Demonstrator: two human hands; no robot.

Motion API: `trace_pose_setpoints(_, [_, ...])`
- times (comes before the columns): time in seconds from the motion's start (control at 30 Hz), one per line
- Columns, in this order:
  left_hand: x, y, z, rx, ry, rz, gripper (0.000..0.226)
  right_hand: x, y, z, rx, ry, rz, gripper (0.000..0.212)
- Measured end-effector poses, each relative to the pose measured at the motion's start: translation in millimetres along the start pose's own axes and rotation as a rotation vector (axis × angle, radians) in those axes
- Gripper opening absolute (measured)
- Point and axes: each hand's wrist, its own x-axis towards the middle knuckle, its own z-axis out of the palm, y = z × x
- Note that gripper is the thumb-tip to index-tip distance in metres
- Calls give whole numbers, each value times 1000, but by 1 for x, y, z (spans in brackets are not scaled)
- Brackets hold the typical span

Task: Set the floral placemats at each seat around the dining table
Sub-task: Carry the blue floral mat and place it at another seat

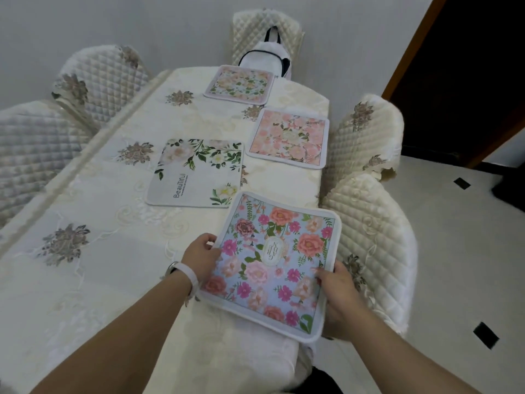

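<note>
A blue placemat (272, 263) with pink and orange flowers lies tilted at the table's near right edge, its near corner past the edge. My left hand (201, 257) grips its left side and my right hand (338, 294) grips its right side. A white placemat (196, 174) with green leaves and the word "Beautiful" rests mid-table. Further back, a pink floral placemat (288, 137) lies at the right edge in front of a chair. A pale floral placemat (240, 83) sits at the far end.
The table wears a cream embroidered cloth (113, 223). Quilted chairs stand around it: two on the right (369, 237), two on the left (93, 83), one at the far end (264, 32) holding a white bag (270, 55). A dark doorway (468, 66) is at the right.
</note>
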Motion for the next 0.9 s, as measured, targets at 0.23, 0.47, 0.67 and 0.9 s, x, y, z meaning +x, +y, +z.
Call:
trace_pose_setpoints(0.23, [10,-4,11,26,36,-101,18,46,-5,10,-97,20,6,26])
trace_pose_setpoints(0.47, [10,-20,27,-58,121,-174,17,74,-14,9,-58,55,39,27])
trace_pose_setpoints(0.67, [0,-41,44,-392,226,-298,11,83,-10,11,89,106,83,27])
trace_pose_setpoints(0.9, [-18,-43,84,-591,201,-262,21,68,22,25,195,130,141,24])
